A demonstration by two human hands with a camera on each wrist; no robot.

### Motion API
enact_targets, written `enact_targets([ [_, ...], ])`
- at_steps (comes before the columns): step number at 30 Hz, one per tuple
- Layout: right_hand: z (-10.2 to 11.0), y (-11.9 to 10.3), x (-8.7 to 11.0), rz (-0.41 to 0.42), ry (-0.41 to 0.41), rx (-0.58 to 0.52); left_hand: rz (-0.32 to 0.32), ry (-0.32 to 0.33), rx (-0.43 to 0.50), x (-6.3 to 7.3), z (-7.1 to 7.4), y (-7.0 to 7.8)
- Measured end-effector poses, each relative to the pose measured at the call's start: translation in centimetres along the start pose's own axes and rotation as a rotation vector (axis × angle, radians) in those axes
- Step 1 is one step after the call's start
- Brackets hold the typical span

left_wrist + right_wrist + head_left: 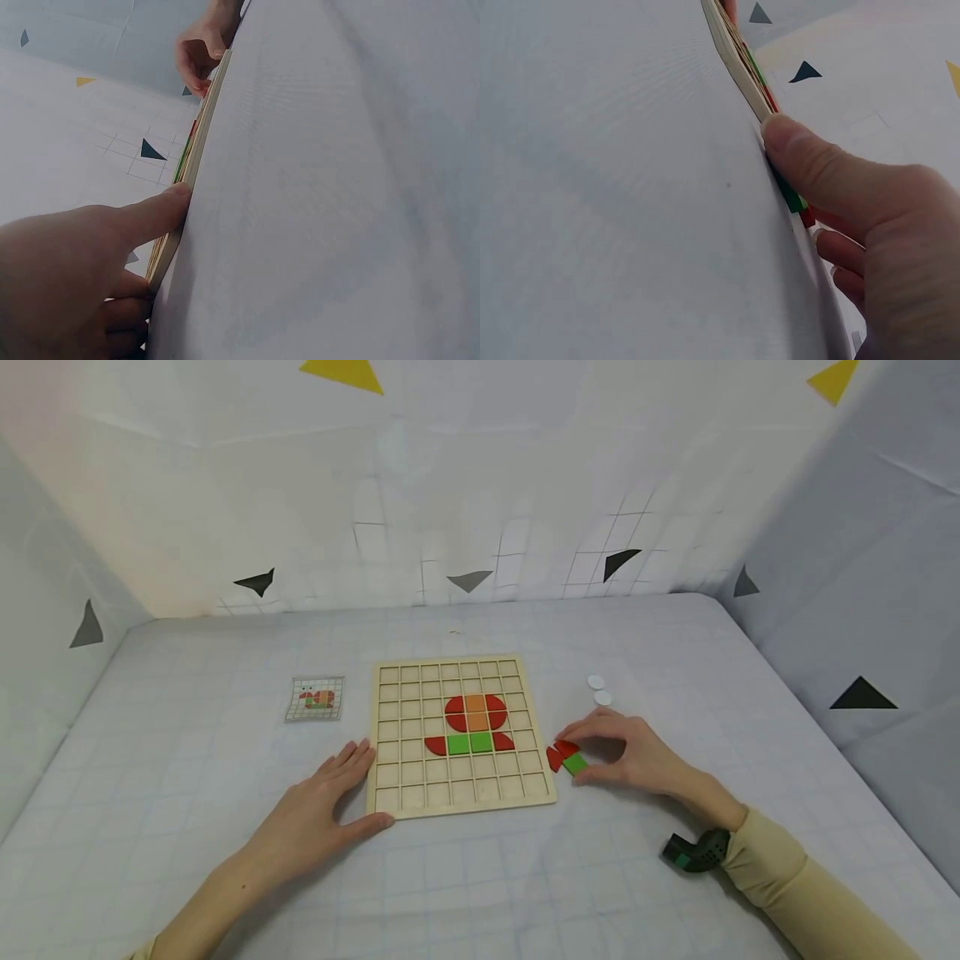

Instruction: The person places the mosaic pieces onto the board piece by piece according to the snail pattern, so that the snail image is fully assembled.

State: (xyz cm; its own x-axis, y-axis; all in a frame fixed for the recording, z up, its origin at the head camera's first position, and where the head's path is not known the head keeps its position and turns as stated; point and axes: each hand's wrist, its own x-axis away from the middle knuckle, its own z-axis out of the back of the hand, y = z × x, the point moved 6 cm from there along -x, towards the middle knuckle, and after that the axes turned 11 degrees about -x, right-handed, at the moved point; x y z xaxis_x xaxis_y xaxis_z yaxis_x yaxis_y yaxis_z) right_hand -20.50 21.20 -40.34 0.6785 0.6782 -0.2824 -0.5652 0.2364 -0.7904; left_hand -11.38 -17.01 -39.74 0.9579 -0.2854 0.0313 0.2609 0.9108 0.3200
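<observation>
A wooden grid board [431, 789] lies in mid-table, bearing two orange squares [476, 712], two green squares [469, 742] and several red quarter-round pieces [454, 714]. My left hand [307, 822] rests against the board's left side, fingers straight along the edge and thumb at its near left corner. To the right of the board, my right hand [626, 756] pinches a loose green square [575, 764] and a red piece [567, 748] between thumb and fingers. A second red piece [554, 759] lies beside them, close to the board. In the right wrist view, the thumb [810, 154] partly hides the green piece [784, 187].
A small picture card [315, 699] with a coloured grid pattern lies left of the board. Two white discs [596, 682] sit beyond my right hand. White cloth walls [450, 485] stand behind and at both sides of the table.
</observation>
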Motion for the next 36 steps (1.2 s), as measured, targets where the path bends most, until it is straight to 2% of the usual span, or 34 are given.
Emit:
enact_targets([
  [7,0.5,0.3,-0.1,0.029,0.09,0.07,0.001,0.001,-0.002,0.0,0.1,0.1],
  [16,1.6,0.5,0.0,0.012,0.259,0.199,0.006,-0.006,0.005,0.0,0.0,0.0],
  [20,2.0,0.5,0.1,0.008,0.316,0.223,0.007,-0.007,0.007,0.0,0.0,0.0],
  [28,2.0,0.2,0.0,0.034,0.314,0.142,0.008,-0.012,0.011,0.1,0.0,0.0],
  [36,2.0,0.2,0.0,0.007,0.315,0.177,0.001,0.0,0.01,0.0,0.0,0.0],
])
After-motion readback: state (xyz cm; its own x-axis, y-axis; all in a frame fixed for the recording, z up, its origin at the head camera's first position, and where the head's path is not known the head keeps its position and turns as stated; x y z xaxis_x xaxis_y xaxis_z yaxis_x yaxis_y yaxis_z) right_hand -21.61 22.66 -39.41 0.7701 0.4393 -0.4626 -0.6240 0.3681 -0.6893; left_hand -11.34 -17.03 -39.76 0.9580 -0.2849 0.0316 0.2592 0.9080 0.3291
